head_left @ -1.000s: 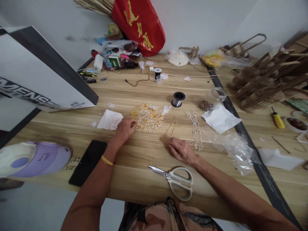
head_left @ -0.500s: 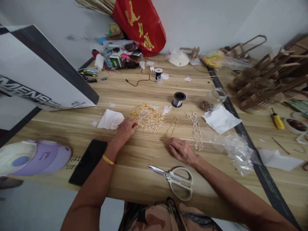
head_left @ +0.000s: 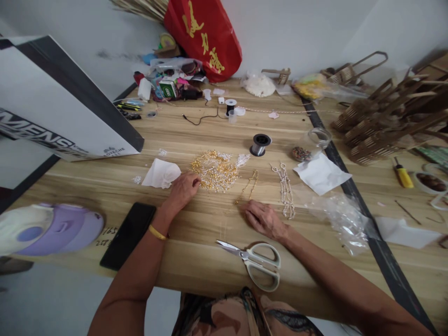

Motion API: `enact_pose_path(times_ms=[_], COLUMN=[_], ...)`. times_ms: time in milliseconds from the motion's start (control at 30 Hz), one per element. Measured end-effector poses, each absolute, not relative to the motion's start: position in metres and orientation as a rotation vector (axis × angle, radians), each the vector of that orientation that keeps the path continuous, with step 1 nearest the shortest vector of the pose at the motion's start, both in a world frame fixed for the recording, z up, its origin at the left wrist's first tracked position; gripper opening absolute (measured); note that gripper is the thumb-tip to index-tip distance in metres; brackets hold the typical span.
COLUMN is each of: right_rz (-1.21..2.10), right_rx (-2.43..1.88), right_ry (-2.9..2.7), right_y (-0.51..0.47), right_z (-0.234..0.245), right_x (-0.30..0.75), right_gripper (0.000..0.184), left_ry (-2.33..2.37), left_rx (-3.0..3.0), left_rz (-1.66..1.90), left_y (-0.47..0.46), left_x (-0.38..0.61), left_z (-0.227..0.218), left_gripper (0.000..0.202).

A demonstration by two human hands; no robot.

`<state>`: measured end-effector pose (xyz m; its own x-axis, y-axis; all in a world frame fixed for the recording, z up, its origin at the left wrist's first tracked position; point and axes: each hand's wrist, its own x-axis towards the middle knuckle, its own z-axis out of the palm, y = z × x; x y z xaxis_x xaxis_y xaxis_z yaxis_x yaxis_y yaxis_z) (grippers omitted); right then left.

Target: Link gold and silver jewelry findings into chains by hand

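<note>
My left hand (head_left: 185,189) rests on the table at the left edge of a pile of gold and silver beads (head_left: 219,172). Its fingers are curled together, and what they may hold is too small to make out. A thin gold beaded strand (head_left: 252,184) lies in a loop right of the pile. One end of it runs to the fingertips of my right hand (head_left: 264,217), which lies palm down with bent, closed fingers. Right of that hand is a silver beaded chain (head_left: 286,193). Scissors (head_left: 245,255) with pale handles lie partly open nearer my body.
A wire spool (head_left: 259,145) stands behind the strand. White paper (head_left: 159,173), a black phone (head_left: 129,235) and a purple cap (head_left: 66,231) lie left. A glass jar (head_left: 317,140), a plastic bag (head_left: 345,221) and wooden pieces (head_left: 371,121) are right; a large box (head_left: 63,102) stands left.
</note>
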<state>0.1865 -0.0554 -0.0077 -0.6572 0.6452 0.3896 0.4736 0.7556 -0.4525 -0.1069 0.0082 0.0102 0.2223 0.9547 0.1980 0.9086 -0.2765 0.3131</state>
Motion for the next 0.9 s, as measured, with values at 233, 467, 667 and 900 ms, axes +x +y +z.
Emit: enact_pose_path(times_ms=[233, 467, 667, 900], right_rz=[0.453, 0.440, 0.448, 0.463], right_rx=[-0.832, -0.832, -0.828, -0.835], right_ry=[-2.427, -2.430, -2.427, -2.432], right_y=[-0.0551, -0.0553, -0.0550, -0.0550], right_z=[-0.0081, -0.0067, -0.0070, -0.0085], right_x=[0.1869, 0.1861, 0.1864, 0.1867], right_gripper=[0.019, 0.019, 0.018, 0.018], left_ry=[1.693, 1.586, 1.589, 1.601], left_rx=[2.284, 2.366, 2.381, 2.377], left_rz=[0.640, 0.535, 0.502, 0.514], left_y=[0.0050, 0.0033, 0.0038, 0.0044], left_x=[-0.0999, -0.0988, -0.0985, -0.0994], left_z=[0.0140, 0.0120, 0.0143, 0.0142], left_gripper=[0.019, 0.016, 0.015, 0.013])
